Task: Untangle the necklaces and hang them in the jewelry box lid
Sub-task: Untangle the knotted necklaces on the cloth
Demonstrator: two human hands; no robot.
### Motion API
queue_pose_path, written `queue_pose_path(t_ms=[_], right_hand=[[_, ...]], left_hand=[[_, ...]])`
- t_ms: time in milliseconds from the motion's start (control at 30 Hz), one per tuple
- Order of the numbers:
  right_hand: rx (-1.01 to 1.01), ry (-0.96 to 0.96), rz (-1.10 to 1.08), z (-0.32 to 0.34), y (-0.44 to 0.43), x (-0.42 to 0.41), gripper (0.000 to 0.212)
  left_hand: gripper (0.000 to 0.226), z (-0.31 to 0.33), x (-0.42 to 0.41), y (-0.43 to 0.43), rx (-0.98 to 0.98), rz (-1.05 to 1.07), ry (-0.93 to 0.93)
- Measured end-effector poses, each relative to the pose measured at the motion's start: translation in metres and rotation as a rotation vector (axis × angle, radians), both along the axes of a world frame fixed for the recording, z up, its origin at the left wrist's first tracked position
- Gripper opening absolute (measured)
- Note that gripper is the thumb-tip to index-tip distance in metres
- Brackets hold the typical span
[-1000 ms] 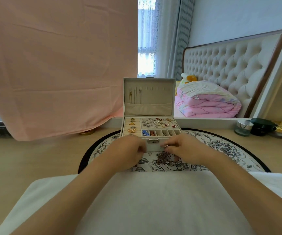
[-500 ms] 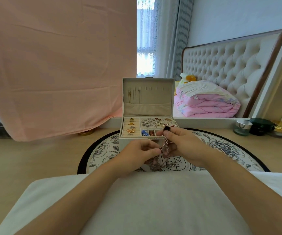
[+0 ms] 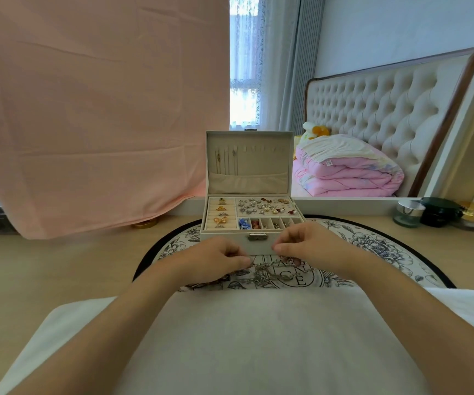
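hands (image 3: 216, 260) (image 3: 312, 246) pinch necklaces (image 3: 270, 273) before open jewelry box (image 3: 261, 246).

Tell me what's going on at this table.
A person is picking at the tangled necklaces lying on the round flowered mat, the left hand and right hand each pinching part of the tangle. The jewelry box stands open just behind the hands. A few thin chains already hang at the left of its lid; the tangle is not yet undone.
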State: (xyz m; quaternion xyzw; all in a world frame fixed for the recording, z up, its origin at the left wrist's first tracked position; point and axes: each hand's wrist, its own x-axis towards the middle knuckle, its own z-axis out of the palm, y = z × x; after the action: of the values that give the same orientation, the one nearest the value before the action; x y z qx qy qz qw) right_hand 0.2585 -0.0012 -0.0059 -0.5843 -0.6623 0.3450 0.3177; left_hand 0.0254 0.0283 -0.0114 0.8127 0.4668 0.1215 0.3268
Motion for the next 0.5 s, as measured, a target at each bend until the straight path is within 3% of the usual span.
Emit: queue_pose_path(t_ms=[100, 233, 333, 400, 500], right_hand=[[0.021, -0.119, -0.038, -0.003, 0.004, 0.006, 0.005], [-0.001, -0.340, -0.023, -0.002, 0.008, 0.015, 0.010], [-0.064, -0.524, 0.028, 0.000, 0.003, 0.016, 0.011], [-0.079, -0.636, 0.067, 0.001, 0.000, 0.014, 0.014], [-0.064, -0.772, 0.058, 0.005, -0.001, 0.012, 0.020]], left_hand=[[0.022, -0.002, -0.004, 0.004, 0.089, 0.028, 0.053], [0.031, -0.010, 0.002, 0.003, 0.140, 0.052, -0.091], [0.017, -0.019, 0.008, 0.001, 0.128, 0.024, -0.138], [0.009, -0.020, 0.006, 0.002, 0.179, -0.006, -0.009], [0.017, -0.015, -0.003, 0.008, 0.279, -0.026, 0.196]])
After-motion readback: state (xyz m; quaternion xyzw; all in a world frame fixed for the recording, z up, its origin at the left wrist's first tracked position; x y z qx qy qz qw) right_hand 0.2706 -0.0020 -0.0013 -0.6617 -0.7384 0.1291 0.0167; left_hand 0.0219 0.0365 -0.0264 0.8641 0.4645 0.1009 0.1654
